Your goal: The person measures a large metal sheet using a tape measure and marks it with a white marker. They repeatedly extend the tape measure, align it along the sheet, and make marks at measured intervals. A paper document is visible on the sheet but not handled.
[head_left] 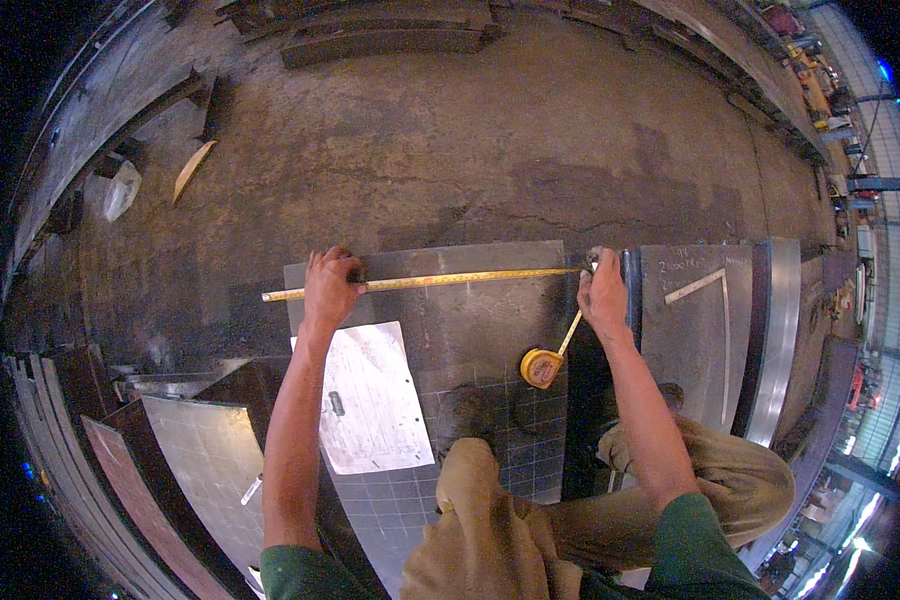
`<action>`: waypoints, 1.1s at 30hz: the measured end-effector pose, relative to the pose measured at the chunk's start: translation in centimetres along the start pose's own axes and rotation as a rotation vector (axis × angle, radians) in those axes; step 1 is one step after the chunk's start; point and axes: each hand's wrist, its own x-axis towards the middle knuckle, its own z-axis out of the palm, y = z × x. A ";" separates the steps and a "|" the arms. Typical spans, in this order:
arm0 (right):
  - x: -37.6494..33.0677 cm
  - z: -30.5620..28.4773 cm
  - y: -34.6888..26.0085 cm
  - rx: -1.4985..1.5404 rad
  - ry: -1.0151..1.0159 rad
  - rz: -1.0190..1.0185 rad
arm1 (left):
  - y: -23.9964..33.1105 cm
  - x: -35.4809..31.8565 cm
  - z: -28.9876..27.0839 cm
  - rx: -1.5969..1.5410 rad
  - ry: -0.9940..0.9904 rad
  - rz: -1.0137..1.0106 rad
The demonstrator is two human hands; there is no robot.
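Observation:
A yellow tape measure blade (pixel 470 278) stretches across the far part of a dark steel plate (pixel 490 345). My left hand (pixel 332 287) is closed on the blade near its free end, which sticks out to the left past the plate's edge. At the plate's right edge, my right hand (pixel 602 292) pinches the blade. Something small and pale shows at its fingertips, too small to name. From there the blade turns back to its yellow case (pixel 541 367) over the plate. A marked white paper sheet (pixel 375 400) lies beside my left forearm. Grid lines cover the plate's near part.
Right of a dark gap, another plate bears chalk writing and an L-shaped square (pixel 726 330). Metal sections (pixel 205 450) stand at the left, with a white marker-like stick (pixel 251 490) on one. Beams (pixel 385 45) lie beyond the stained floor. A wood piece (pixel 192 172) lies far left.

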 end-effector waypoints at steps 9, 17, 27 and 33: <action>-0.1 0.6 -1.0 -0.042 -0.060 0.022 | -0.6 0.3 -0.3 -0.043 -0.070 -0.024; 0.4 1.0 0.1 0.029 -0.167 -0.036 | -0.5 0.0 -0.8 -0.031 -0.095 0.022; 0.4 1.4 -0.2 0.046 -0.118 -0.111 | -0.3 -0.1 -0.8 -0.054 -0.142 -0.022; 0.4 1.2 -0.6 0.052 -0.112 -0.094 | -0.3 0.0 -1.0 -0.054 -0.153 -0.009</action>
